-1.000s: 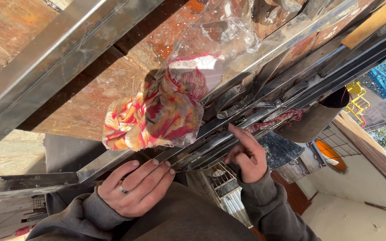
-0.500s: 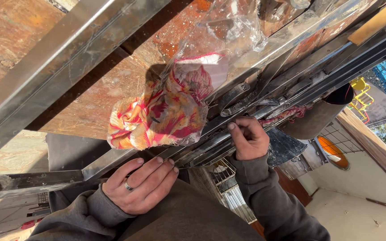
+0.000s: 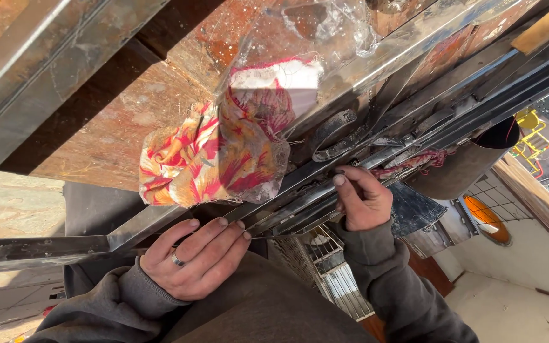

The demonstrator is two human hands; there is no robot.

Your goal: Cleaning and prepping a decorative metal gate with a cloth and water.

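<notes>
At the far left, a flat metal bar (image 3: 39, 244) runs toward the middle and meets a slanted metal frame (image 3: 160, 216). Above it is a rusty brown panel (image 3: 115, 127), crossed by a wide shiny steel beam (image 3: 46, 57).

The left hand (image 3: 195, 257) lies flat with the palm down. Its fingers are stretched out and close together, and the fingertips (image 3: 222, 222) press on the lower edge of the metal frame. It grips nothing. There is a ring (image 3: 176, 258) on one finger, and the sleeve is grey.

Just above this hand hangs a cloth with red and yellow flowers (image 3: 211, 159), inside a clear plastic bag (image 3: 300, 38). The bag rests against the brown panel and its lower edge touches the frame.

To the right, the right hand (image 3: 362, 200) is curled. Its fingers bend around the bundle of thin steel rails (image 3: 325, 190) that run diagonally upward, and the thumb lies on top of them. I cannot tell how tight the hold is.

Further right, a dark round pot (image 3: 459, 168) stands near the rails, with a red string (image 3: 414, 162) beside it. An orange bowl (image 3: 487, 219) is low at the right, well apart from both hands.
</notes>
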